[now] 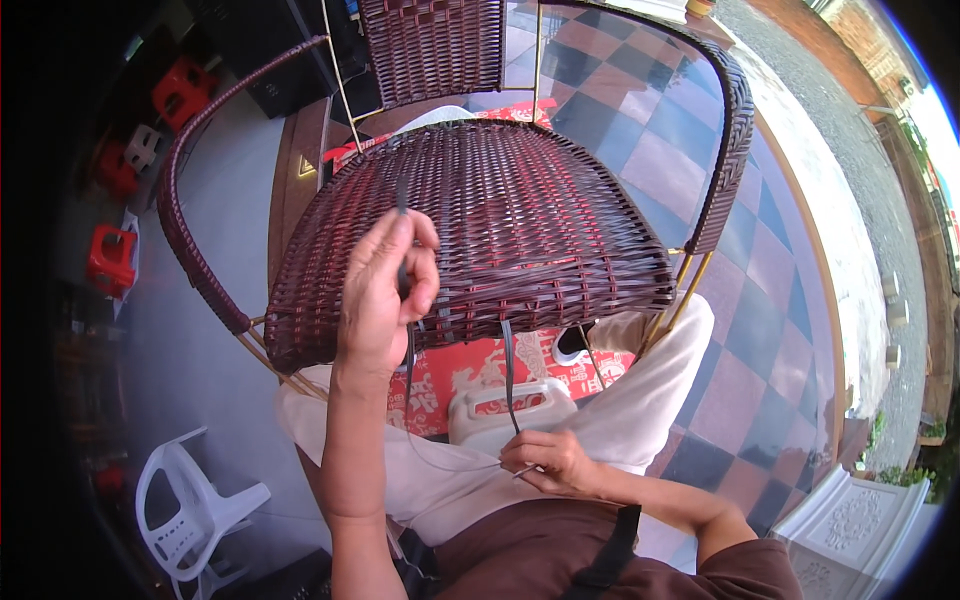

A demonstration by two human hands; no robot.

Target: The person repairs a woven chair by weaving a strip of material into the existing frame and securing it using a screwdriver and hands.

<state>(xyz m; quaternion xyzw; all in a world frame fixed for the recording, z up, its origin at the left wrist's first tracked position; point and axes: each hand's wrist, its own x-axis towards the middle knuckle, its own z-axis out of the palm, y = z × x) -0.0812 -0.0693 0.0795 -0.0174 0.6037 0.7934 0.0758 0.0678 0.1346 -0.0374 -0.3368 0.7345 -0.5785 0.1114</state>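
Observation:
A dark brown and reddish woven wicker chair (500, 215) stands in front of me, its seat facing up. My left hand (390, 285) is raised over the left part of the seat, thumb and fingers pinched on a thin dark weaving strip (402, 192). Low at my lap, my right hand (550, 460) is closed on a dark strand (510, 370) that hangs from the seat's front edge. A short shiny piece pokes out of those fingers; its kind is too small to tell. A thin loop of strand curves between the two hands.
Under the seat are a red patterned mat (440, 385) and a white plastic stool (510, 408). A white plastic chair (185, 510) stands at lower left, and red stools (112, 260) at far left. Checkered tiles (700, 150) spread to the right. My knees flank the chair's front.

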